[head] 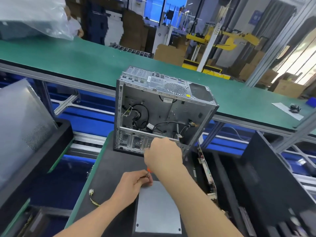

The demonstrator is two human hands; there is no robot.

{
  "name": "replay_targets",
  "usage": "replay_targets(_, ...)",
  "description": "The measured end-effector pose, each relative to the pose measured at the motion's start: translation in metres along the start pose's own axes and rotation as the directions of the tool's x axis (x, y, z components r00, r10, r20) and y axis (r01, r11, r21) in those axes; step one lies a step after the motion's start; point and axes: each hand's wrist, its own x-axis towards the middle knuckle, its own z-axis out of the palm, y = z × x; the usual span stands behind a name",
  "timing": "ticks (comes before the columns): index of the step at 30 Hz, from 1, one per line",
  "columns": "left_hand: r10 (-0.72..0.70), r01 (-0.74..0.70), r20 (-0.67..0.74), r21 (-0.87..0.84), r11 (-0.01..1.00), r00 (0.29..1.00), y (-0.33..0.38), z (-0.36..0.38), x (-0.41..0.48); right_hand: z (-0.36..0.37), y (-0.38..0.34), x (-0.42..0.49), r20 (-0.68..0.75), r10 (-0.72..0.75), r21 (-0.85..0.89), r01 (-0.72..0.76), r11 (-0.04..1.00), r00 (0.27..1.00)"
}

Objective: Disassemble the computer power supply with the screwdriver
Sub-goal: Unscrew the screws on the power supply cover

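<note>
Above the power supply (157, 207), the right hand (163, 155) grips the screwdriver (149, 170).

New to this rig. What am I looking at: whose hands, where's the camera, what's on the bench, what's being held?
No robot here: these are a person's two bare hands, filmed by one wide-angle camera worn on the head, looking forward and down. An open computer case with cables inside stands on a dark mat. Nearer lies a grey metal box, the power supply, with a loose cable to its left. The right hand is curled, apparently round the orange-handled screwdriver. The left hand pinches its thin shaft near the box's corner. A green bench runs behind.
</note>
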Motion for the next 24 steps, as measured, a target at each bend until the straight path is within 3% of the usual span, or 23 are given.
replay_targets(2, 0.000, 0.000, 0.009, 0.020, 1.000, 1.000, 0.001, -0.002, 0.000, 0.002, 0.002, 0.001, 0.050, 0.036, 0.035, -0.037, 0.999, 0.998)
replay_targets(5, -0.029, 0.029, 0.050, -0.003, 1.000, 0.998, 0.004, -0.007, 0.002, -0.001, 0.007, 0.012, 0.054, -0.192, -0.060, 0.195, 0.979, 0.980)
replay_targets(6, -0.038, 0.040, 0.071, -0.027, 0.999, 0.997, 0.005, -0.010, 0.003, -0.006, 0.007, 0.017, 0.089, -0.344, -0.063, 0.350, 0.935, 0.935)
replay_targets(8, -0.058, 0.063, 0.101, -0.047, 0.997, 0.993, 0.008, -0.014, 0.003, -0.016, 0.008, 0.026, 0.202, -0.645, -0.075, 0.668, 0.740, 0.737)
replay_targets(9, -0.070, 0.076, 0.111, -0.052, 0.996, 0.991, 0.009, -0.015, 0.003, -0.020, 0.011, 0.031, 0.254, -0.728, -0.080, 0.764, 0.640, 0.636)
replay_targets(11, -0.088, 0.097, 0.108, -0.076, 0.992, 0.990, 0.011, -0.015, 0.003, -0.027, 0.018, 0.038, 0.313, -0.778, -0.068, 0.830, 0.554, 0.545)
replay_targets(13, -0.097, 0.104, 0.075, -0.097, 0.990, 0.992, 0.013, -0.012, 0.003, -0.028, 0.024, 0.037, 0.271, -0.774, -0.031, 0.809, 0.587, 0.572)
replay_targets(14, -0.096, 0.101, 0.057, -0.088, 0.991, 0.994, 0.014, -0.011, 0.002, -0.027, 0.024, 0.033, 0.211, -0.741, -0.007, 0.759, 0.651, 0.637)
replay_targets(16, -0.082, 0.084, 0.029, -0.049, 0.995, 0.996, 0.014, -0.008, 0.002, -0.017, 0.020, 0.020, 0.033, -0.545, 0.013, 0.545, 0.838, 0.838)
replay_targets(18, -0.071, 0.071, 0.005, -0.037, 0.997, 0.997, 0.012, -0.005, 0.001, -0.008, 0.012, 0.009, -0.119, -0.257, -0.001, 0.259, 0.966, 0.959)
replay_targets(21, -0.053, 0.053, -0.012, 0.014, 0.998, 0.999, 0.010, -0.005, 0.001, 0.004, -0.001, 0.003, -0.102, -0.068, 0.049, 0.074, 0.996, 0.992)
replay_targets(24, -0.068, 0.068, 0.044, -0.004, 0.998, 0.997, 0.006, -0.011, 0.001, 0.011, -0.006, 0.008, -0.083, -0.183, 0.068, 0.189, 0.980, 0.980)
